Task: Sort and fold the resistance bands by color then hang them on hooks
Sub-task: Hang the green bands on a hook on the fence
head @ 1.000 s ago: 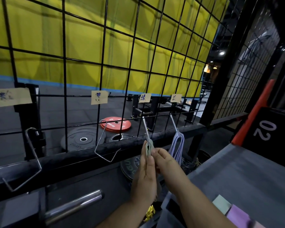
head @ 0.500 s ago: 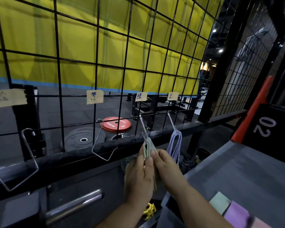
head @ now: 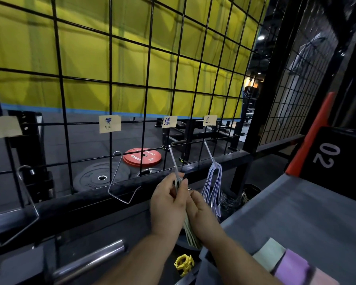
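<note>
1. The green bands [head: 190, 235] are a folded bundle between my two hands. Its long axis is nearly upright, with the tail hanging below my wrists and the top fold right at the low end of the wire hook [head: 173, 161].
2. My left hand [head: 169, 204] pinches the top of the bundle. It is the higher hand and the nearer to the hook.
3. My right hand [head: 202, 217] is curled round the bundle just below the left.
4. The hook slants down from the grid [head: 111, 83] towards me. My fingers hide its tip, so I cannot tell whether the fold is over it yet.
5. I judge the left hand must lead, seating the fold on the wire.
6. The lavender bands [head: 213, 188] hang on the next hook, just right of my right hand and not touching it.
</note>
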